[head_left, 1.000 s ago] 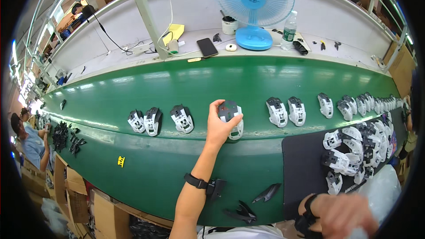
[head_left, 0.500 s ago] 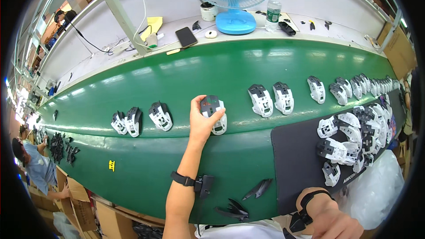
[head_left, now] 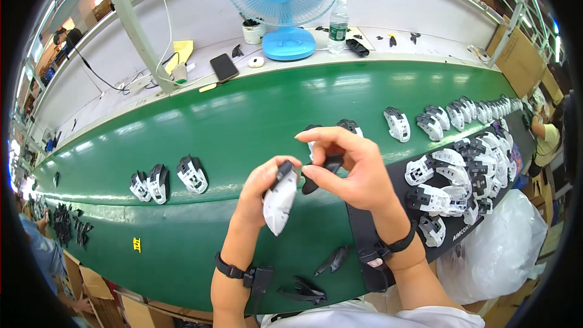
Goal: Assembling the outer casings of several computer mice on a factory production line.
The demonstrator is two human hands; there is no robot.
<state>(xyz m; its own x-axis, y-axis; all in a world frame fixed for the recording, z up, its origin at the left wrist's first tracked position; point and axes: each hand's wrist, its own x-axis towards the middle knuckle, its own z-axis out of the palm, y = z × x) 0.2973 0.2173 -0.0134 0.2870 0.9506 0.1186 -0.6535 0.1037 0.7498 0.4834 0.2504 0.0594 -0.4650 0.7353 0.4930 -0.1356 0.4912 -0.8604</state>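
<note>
My left hand grips a white and dark grey computer mouse shell, held tilted above the green belt with its white side showing. Just to the right, my right hand pinches a black curved plastic piece between thumb and fingers. The piece is close to the shell's upper end; whether they touch I cannot tell. Behind my right hand, two more mouse shells are partly hidden. Near the belt's front edge lie loose black side pieces.
Three mouse shells rest on the belt at left; a row of them runs off right. Many more are piled on a black mat. A blue fan, bottle and phone line the back ledge.
My left hand has lifted the mouse shell off the belt and drawn it nearer, tilting it. My right hand has come up from the lower right to beside it, holding the black piece.
</note>
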